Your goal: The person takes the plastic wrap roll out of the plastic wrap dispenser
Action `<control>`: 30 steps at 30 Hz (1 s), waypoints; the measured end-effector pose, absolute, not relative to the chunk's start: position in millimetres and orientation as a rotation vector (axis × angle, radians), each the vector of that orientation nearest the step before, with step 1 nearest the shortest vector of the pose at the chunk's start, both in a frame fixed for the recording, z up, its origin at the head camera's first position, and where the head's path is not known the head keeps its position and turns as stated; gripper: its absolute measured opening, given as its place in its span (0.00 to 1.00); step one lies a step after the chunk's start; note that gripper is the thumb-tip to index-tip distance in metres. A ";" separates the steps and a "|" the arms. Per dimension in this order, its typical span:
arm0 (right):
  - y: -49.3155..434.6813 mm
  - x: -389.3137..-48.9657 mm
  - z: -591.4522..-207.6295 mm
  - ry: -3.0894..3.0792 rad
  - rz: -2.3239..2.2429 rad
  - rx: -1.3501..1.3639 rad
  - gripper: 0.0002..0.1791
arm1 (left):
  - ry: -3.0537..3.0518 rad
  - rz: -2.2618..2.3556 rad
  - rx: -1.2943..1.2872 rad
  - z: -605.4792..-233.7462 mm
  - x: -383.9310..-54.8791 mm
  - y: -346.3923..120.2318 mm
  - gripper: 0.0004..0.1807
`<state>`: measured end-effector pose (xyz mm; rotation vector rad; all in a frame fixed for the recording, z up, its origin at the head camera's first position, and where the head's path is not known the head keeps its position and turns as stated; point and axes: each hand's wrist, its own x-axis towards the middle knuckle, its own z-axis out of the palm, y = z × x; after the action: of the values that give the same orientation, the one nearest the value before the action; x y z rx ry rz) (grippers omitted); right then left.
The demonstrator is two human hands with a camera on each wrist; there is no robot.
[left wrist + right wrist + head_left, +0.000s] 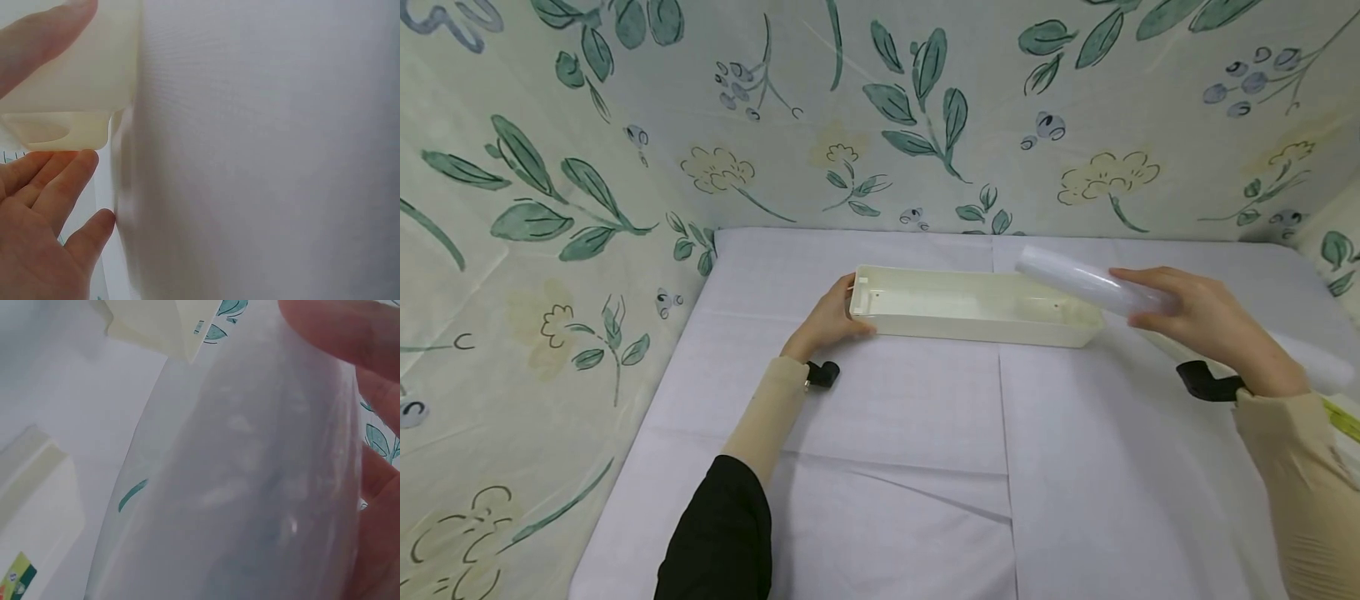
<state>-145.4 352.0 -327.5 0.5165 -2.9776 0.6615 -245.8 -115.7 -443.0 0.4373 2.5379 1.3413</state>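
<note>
A long cream plastic box (977, 329), hollow and open at the top, lies crosswise on the white cloth. My left hand (835, 317) grips its left end, thumb on the near side and fingers round the end. Close up in the left wrist view, the thumb lies across the box wall (81, 81) and the fingertips touch a lip below it. My right hand (1213, 321) holds a roll of clear plastic film (1082, 279) around its middle. The roll is tilted, its left end over the right part of the box. In the right wrist view the roll (262, 487) fills the middle.
A second cream piece (37, 500) with a green and yellow label (1343, 418) lies on the cloth at the right, partly hidden by my right hand and sleeve. A leaf-patterned curtain (820, 108) hangs behind and at the left of the white-covered table (895, 517).
</note>
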 end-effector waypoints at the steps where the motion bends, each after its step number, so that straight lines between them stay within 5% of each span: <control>1: 353.3 -144.8 -327.9 -2.974 0.663 0.514 0.37 | 2.538 1.340 0.436 -442.6 -245.6 -115.6 0.55; 30: 380.8 -125.3 -336.7 -2.998 0.610 0.346 0.38 | 2.538 1.327 0.412 -440.4 -244.6 -115.0 0.56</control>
<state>-125.3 380.8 -336.7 0.3464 -2.9981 0.6099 -244.6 -115.0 -440.4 0.4118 2.5376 1.3268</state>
